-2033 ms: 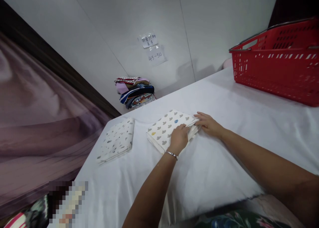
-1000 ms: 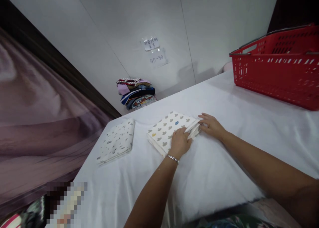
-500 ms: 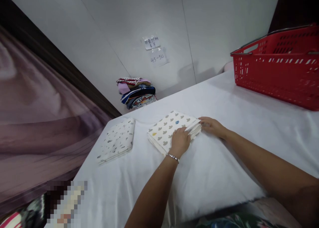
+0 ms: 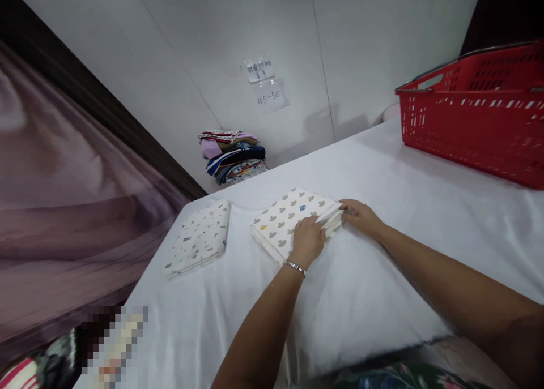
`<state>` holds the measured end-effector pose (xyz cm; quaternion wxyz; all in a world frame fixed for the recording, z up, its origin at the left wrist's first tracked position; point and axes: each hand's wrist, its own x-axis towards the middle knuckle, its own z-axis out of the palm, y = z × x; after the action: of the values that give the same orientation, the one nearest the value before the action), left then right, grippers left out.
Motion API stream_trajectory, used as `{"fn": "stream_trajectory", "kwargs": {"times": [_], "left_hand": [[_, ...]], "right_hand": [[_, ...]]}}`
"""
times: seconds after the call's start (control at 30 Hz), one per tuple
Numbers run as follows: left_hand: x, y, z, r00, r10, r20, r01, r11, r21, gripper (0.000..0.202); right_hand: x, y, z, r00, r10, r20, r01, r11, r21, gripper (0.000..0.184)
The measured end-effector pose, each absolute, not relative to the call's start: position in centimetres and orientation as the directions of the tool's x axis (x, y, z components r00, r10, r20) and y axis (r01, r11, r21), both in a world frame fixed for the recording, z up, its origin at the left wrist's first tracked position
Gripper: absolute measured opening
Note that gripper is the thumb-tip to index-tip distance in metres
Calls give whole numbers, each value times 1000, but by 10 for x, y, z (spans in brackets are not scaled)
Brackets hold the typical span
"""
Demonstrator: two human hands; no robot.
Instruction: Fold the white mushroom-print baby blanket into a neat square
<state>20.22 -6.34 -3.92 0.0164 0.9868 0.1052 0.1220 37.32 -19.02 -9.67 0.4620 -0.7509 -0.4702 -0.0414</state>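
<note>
A folded white cloth (image 4: 284, 214) printed with grey mushroom-like shapes, plus a blue and a yellow one, lies on the white-covered table (image 4: 374, 298). My left hand (image 4: 309, 237), with a silver bracelet at its wrist, rests on the near side of this cloth, its fingers bent over the layered edge. At the right corner, my right hand (image 4: 359, 214) pinches the stacked layers; its fingertips are partly hidden. Farther left lies a second folded white cloth (image 4: 202, 236) with small dark prints, apart from both hands.
A red plastic basket (image 4: 467, 128) stands at the back right. Behind the table's far edge is a stack of folded fabrics (image 4: 236, 158) against the wall. Two paper signs (image 4: 270, 94) hang above it. A mauve curtain (image 4: 76, 208) drapes along the left side.
Both hands stay at the same places on the mushroom-print cloth. The view has shifted very slightly; nothing else has visibly moved.
</note>
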Motion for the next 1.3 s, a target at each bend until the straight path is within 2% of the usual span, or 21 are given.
{"fn": "stream_trajectory", "kwargs": {"times": [0.13,0.33,0.47,0.6,0.77,0.97,1.03,1.3], "left_hand": [[201,-64,-38,952,201,232,196,-980,46,19],[200,-67,-35,953,207,222,207,-978,23,18],[200,-67,-34,954,209,214,209,-978,20,17],[200,-67,-35,954,197,228,199,-980,16,17],[199,-66,-38,947,190,257,191,-981,25,15],[200,-66,-40,937,228,263,213,-973,85,17],[200,-66,-40,937,233,261,216,-972,92,19],[200,-68,-39,946,209,247,217,-976,-5,21]], "right_hand": [[366,-188,-91,548,658,517,795,-219,-565,15],[353,-187,-78,586,656,475,810,-458,-367,19],[348,-188,-73,596,654,466,802,-517,-300,19],[347,-188,-69,616,668,417,787,-543,-294,14],[349,-185,-69,662,661,354,748,-556,-362,10],[353,-187,-65,624,671,400,781,-519,-347,10],[355,-189,-63,614,693,377,788,-515,-338,11],[356,-193,-61,609,734,300,790,-529,-310,11]]}}
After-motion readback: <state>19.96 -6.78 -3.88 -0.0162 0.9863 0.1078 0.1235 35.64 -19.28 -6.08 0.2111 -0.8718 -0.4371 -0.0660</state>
